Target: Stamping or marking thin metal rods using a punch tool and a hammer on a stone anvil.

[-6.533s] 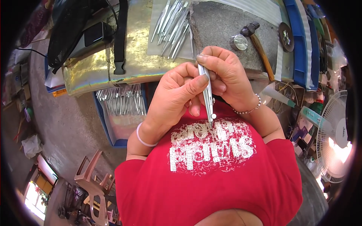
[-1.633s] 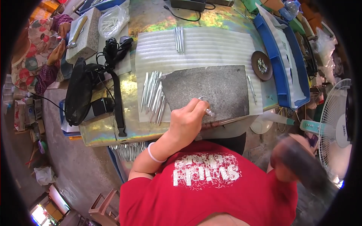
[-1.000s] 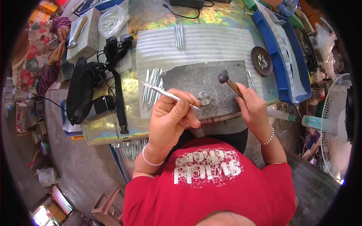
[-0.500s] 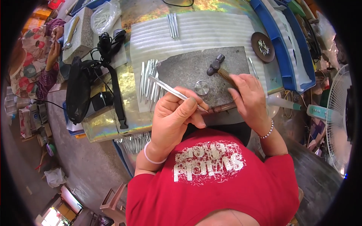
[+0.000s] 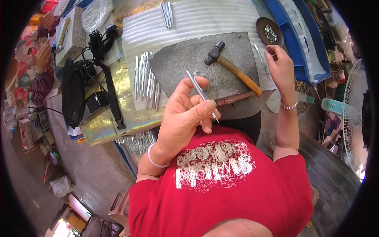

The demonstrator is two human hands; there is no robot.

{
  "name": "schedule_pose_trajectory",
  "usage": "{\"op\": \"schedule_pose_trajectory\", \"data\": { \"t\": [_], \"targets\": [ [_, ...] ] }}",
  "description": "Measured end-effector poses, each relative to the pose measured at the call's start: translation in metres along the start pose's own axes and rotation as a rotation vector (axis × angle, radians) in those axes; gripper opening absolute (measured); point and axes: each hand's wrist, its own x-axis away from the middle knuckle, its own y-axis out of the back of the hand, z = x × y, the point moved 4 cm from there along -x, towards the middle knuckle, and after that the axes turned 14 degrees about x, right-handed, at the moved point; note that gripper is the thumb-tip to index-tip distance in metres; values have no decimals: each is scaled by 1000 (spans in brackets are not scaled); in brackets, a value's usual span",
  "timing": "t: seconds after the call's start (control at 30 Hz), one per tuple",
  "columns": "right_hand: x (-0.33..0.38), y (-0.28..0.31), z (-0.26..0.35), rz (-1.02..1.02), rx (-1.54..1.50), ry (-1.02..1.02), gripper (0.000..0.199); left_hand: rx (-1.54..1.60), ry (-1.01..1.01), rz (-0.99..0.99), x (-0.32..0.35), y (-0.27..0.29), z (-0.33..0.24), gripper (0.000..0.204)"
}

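Workshop counter (image 5: 114,114), iridescent foil-covered top, crowded with tools and stock; concrete floor below, white fan (image 5: 355,118) at right.

Item: grey stone slab (image 5: 177,67), lying on a white ribbed foam sheet (image 5: 205,17) at the counter's middle.

Item: hammer (image 5: 233,69), dark metal head, wooden handle, lying flat on the slab, untouched, handle pointing toward the person's right.

Item: thin silver metal rod (image 5: 199,91), tapering to a point at its near end. Held in the left hand (image 5: 185,114), fingers closed around it and thumb pressed along it, above the near edge of the slab; point directed toward the red shirt (image 5: 221,189).

Item: right hand (image 5: 278,63), stretched out to the far right edge of the foam sheet, fingertips pinched together beside a small dark round dish (image 5: 269,32) holding small bits; whether anything sits between the fingers cannot be told.

Item: row of similar silver rods (image 5: 146,79), laid side by side just left of the slab.

Item: three more rods (image 5: 167,15), far end of the foam sheet.

Item: black bag with strap (image 5: 75,93), left end of the counter.
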Motion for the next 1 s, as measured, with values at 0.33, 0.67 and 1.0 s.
{"op": "schedule_pose_trajectory", "data": {
  "t": [0.33, 0.67, 1.0],
  "targets": [
    [-19, -31, -16, 235, 289, -1, 18, -146, 60, 24, -1, -4, 6, 37],
    [22, 40, 2, 85, -325, -126, 24, -323, -112, -27, 1, 14, -3, 21],
    [84, 24, 114, 619, -995, 38, 8, -930, -333, 109, 17, 14, -2, 21]
  ]
}}
